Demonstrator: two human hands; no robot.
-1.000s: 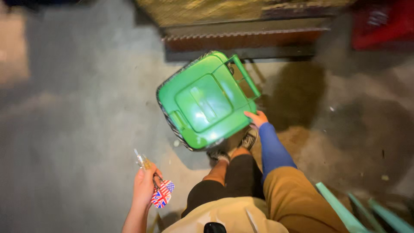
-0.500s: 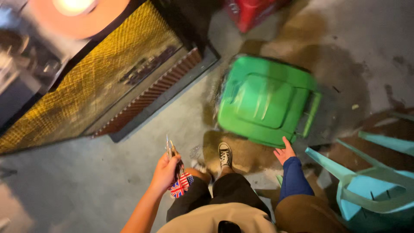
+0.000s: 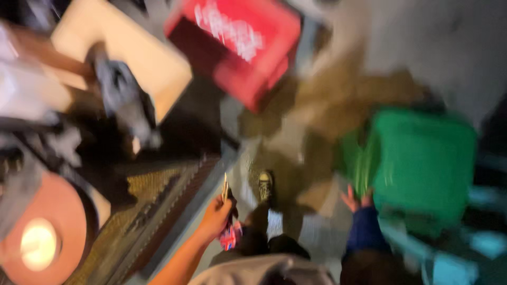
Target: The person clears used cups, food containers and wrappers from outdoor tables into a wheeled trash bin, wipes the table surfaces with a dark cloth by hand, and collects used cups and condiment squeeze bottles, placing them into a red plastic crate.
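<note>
The picture is blurred by motion. My left hand (image 3: 215, 215) is closed around a thin stick-like object (image 3: 225, 188) and a small flag-patterned item (image 3: 228, 240) that hangs below the fist. My right hand (image 3: 355, 199), in a blue sleeve, has its fingers spread and rests at the left side of a green wheeled bin (image 3: 422, 161). Whether it presses on the bin or only hovers beside it is unclear. My shoe (image 3: 265, 184) stands on the wet concrete floor between the two hands.
A red plastic crate (image 3: 240, 45) lies ahead at the top. A metal-edged grate or mat (image 3: 163, 203) runs along the left, with a round orange glowing object (image 3: 45, 237) beside it. Pale blue chair parts (image 3: 454, 258) sit at the lower right.
The view has swung round: the green bin has shifted to the right, the red crate has come into view. My left hand keeps its hold; my right stays by the bin.
</note>
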